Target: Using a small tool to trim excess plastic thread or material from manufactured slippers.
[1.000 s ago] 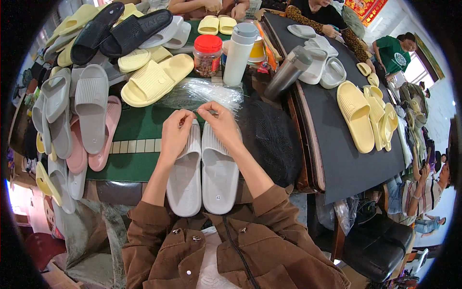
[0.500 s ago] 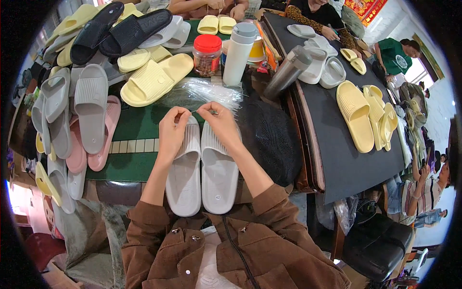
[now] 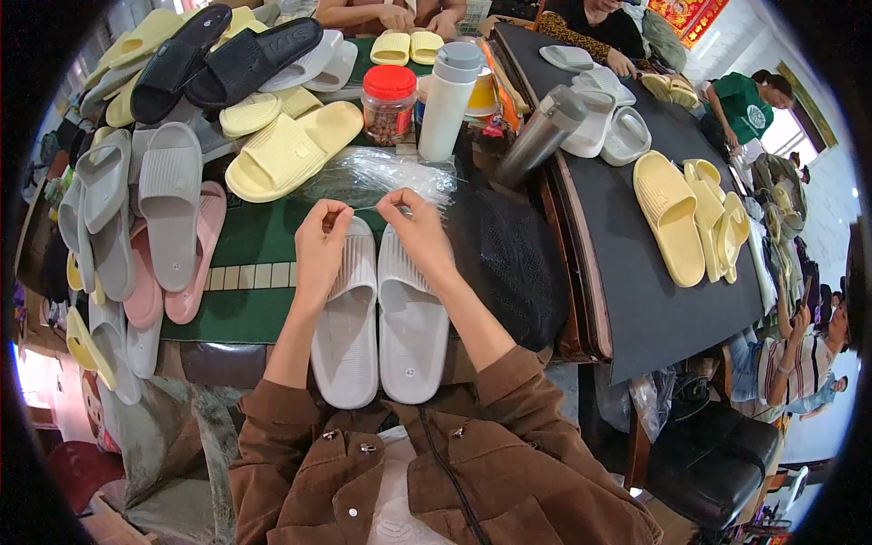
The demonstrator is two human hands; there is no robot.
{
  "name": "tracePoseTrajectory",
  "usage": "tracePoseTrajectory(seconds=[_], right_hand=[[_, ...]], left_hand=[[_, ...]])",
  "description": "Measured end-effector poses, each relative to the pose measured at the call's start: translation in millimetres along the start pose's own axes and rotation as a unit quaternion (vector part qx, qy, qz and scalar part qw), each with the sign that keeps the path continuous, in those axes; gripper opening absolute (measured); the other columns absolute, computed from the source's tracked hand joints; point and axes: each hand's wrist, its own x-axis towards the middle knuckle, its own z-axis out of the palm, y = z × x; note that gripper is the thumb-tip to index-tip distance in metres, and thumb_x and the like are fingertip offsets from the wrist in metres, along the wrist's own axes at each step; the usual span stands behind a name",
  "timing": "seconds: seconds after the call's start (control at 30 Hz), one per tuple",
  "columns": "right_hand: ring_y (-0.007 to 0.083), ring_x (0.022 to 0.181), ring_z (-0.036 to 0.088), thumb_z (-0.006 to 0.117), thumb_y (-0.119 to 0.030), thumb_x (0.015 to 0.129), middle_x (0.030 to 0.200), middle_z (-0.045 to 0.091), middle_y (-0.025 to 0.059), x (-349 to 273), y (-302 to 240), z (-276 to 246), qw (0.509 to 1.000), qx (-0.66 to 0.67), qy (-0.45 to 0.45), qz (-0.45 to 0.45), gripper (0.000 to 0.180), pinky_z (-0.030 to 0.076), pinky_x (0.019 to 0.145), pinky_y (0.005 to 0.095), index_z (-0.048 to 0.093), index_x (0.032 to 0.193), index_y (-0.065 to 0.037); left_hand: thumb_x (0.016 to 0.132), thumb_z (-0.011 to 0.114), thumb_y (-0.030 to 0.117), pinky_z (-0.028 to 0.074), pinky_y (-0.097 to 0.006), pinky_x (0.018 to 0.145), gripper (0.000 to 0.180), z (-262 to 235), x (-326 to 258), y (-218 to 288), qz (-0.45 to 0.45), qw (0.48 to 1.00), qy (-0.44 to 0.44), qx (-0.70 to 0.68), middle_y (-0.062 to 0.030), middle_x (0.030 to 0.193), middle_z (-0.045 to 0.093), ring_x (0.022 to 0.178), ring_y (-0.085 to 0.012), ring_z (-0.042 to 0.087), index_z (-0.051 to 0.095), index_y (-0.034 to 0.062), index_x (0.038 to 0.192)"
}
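A pair of light grey slide slippers (image 3: 345, 359) lies side by side in front of me, toes pointing away. Over their toe ends, my left hand (image 3: 320, 250) and my right hand (image 3: 420, 238) are both closed in a pinch. Between the fingertips runs a thin clear plastic strand (image 3: 365, 209), each hand gripping one end. My right wrist passes over the strap of the right-hand slipper. Just beyond my fingers, a bundle of similar clear strands (image 3: 400, 173) rests on plastic film.
Grey slippers (image 3: 171, 209), pink, black and yellow slippers (image 3: 295, 154) pile up at left. A red-lidded jar (image 3: 389, 104), a white bottle (image 3: 449, 104) and a steel tumbler (image 3: 542, 136) stand ahead. More slippers lie on the dark table (image 3: 627, 309) at right. Other people sit across.
My hands have drawn slightly apart, and the strand shows more clearly between them. At the far right table, a person's yellow slippers have shifted up towards that person's hands.
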Motion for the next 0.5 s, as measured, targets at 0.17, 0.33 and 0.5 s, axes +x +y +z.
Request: tracePoseTrajectory(seconds=[0.17, 0.33, 0.5], right_hand=[[0.009, 0.08, 0.053, 0.06, -0.022, 0.089, 0.084, 0.062, 0.0018, 2.4, 4.6, 0.9, 1.0, -0.007, -0.023, -0.001, 0.02, 0.042, 0.076, 0.0242, 0.062, 0.091, -0.001], [0.0075, 0.075, 0.05, 0.059, -0.023, 0.09, 0.081, 0.06, -0.0003, -0.4, -2.4, 0.4, 1.0, -0.003, -0.022, 0.018, 0.021, 0.041, 0.071, 0.0234, 0.062, 0.088, -0.002], [0.0057, 0.068, 0.044, 0.059, -0.025, 0.09, 0.077, 0.059, -0.002, 0.4, 1.2, 1.2, 1.0, 0.007, -0.014, 0.007, 0.024, 0.038, 0.065, 0.0229, 0.063, 0.085, -0.002]], left_hand=[[0.088, 0.06, 0.01, 0.044, -0.024, 0.068, 0.013, 1.5, 0.6, -0.5, -0.015, 1.0, -0.021, -0.016, -0.0045, 0.077, 0.06, 0.071, -0.0093, 0.054, 0.061, -0.0031, 0.091], [0.089, 0.058, 0.01, 0.045, -0.026, 0.069, 0.012, -0.8, 0.7, -2.4, 0.017, 1.0, -0.001, 0.012, -0.0052, 0.079, 0.06, 0.072, -0.0106, 0.054, 0.06, -0.0028, 0.09], [0.091, 0.056, 0.012, 0.045, -0.026, 0.07, 0.015, 0.7, 0.0, -2.8, 0.016, 1.0, -0.005, 0.002, -0.0051, 0.078, 0.059, 0.073, -0.0111, 0.054, 0.058, -0.0028, 0.088]])
